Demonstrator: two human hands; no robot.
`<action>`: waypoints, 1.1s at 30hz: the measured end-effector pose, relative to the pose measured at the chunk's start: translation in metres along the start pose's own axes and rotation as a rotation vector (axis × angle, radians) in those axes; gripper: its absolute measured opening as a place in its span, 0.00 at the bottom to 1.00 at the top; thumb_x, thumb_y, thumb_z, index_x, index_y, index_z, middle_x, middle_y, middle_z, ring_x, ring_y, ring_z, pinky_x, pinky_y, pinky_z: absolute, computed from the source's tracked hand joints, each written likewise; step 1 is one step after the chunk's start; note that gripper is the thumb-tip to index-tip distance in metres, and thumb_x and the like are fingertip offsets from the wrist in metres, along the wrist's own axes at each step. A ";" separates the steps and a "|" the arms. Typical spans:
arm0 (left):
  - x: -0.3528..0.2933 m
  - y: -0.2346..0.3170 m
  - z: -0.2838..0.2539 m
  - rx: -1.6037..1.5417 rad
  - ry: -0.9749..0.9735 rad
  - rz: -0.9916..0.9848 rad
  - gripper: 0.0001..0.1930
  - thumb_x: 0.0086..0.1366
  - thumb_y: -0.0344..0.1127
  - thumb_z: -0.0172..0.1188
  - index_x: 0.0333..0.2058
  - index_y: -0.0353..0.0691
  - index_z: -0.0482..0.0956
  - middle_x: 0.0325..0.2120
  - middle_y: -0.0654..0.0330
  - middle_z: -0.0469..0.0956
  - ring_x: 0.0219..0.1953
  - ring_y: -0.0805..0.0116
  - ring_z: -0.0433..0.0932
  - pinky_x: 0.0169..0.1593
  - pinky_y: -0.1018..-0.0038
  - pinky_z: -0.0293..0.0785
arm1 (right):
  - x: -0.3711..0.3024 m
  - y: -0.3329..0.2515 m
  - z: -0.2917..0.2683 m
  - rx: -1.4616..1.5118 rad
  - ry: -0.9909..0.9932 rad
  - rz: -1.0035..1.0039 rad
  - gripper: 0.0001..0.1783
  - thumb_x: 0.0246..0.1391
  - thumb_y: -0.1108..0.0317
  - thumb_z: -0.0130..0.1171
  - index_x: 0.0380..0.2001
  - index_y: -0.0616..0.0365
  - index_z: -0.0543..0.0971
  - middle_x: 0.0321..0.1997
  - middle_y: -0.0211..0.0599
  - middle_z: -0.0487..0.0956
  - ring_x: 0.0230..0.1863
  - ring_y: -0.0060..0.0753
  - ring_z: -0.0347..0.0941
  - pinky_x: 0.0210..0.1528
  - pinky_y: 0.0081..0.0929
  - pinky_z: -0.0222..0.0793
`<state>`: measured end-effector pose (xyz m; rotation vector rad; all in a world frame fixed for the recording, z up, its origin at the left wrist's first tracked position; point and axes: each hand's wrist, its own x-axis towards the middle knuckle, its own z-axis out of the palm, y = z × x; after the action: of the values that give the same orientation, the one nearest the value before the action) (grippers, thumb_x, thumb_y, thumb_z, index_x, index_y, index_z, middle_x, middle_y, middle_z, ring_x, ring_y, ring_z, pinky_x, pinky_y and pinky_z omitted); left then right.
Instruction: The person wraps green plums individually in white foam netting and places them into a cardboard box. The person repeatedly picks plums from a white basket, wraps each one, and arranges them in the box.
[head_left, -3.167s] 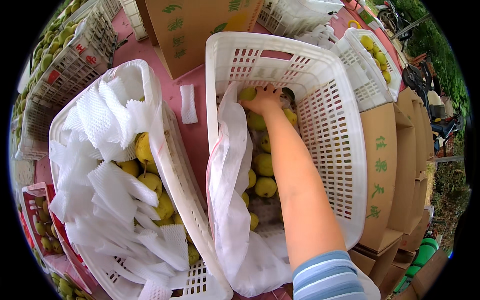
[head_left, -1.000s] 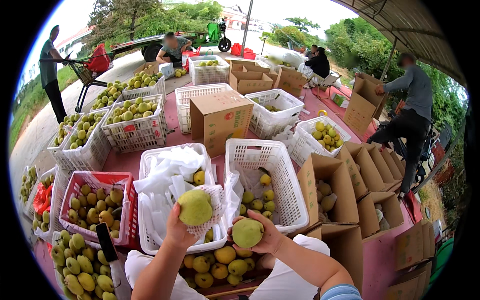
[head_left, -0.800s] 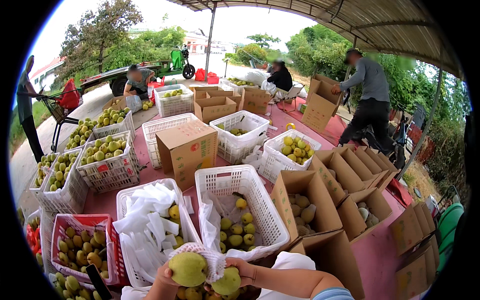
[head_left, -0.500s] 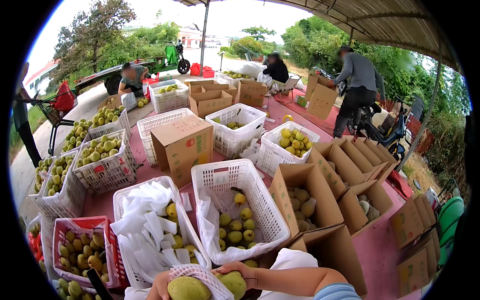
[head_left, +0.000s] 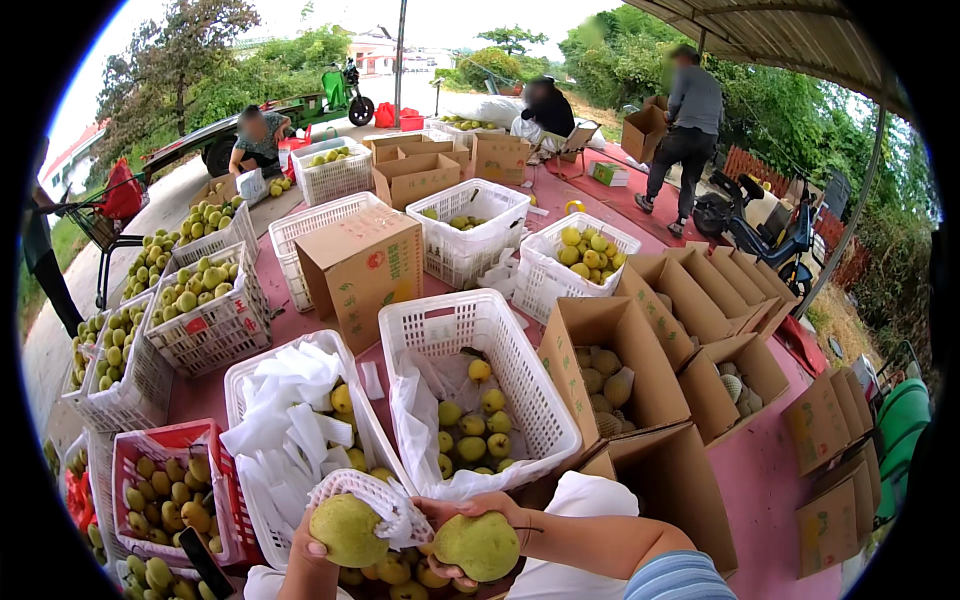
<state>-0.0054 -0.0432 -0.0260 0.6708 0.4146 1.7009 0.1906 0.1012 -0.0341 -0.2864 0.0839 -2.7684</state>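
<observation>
My left hand grips a yellow-green pear at the lower middle. A white foam net sleeve lies bunched over this pear's upper right side, reaching toward my right hand. My right hand is wrapped round a second pear, whose stem points right. Whether its fingertips also pinch the net's end is not plain. Below both hands, more pears show. Just beyond are a white crate with a heap of white foam sleeves and a lined white crate with several loose pears.
At right stand open cartons, some with net-wrapped pears. A red crate of pears is at left, with more full crates behind. A closed carton stands mid-floor. One person handles a carton; others are farther back.
Both hands have risen slightly and the two pears have moved apart. The foam net, earlier stretched between them, now bunches over the left pear. The person in grey has walked farther off with a carton.
</observation>
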 end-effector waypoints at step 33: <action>0.045 -0.055 0.036 0.641 0.021 0.263 0.62 0.45 0.62 0.67 0.69 0.52 0.33 0.69 0.49 0.33 0.69 0.48 0.43 0.65 0.51 0.48 | -0.030 -0.007 0.034 -0.334 0.428 -0.340 0.38 0.60 0.53 0.54 0.66 0.44 0.48 0.52 0.34 0.72 0.41 0.26 0.77 0.39 0.28 0.78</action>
<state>0.0531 0.0107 -0.0221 1.2124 0.9401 1.8240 0.2232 0.1174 -0.0062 0.2401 0.6648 -3.0978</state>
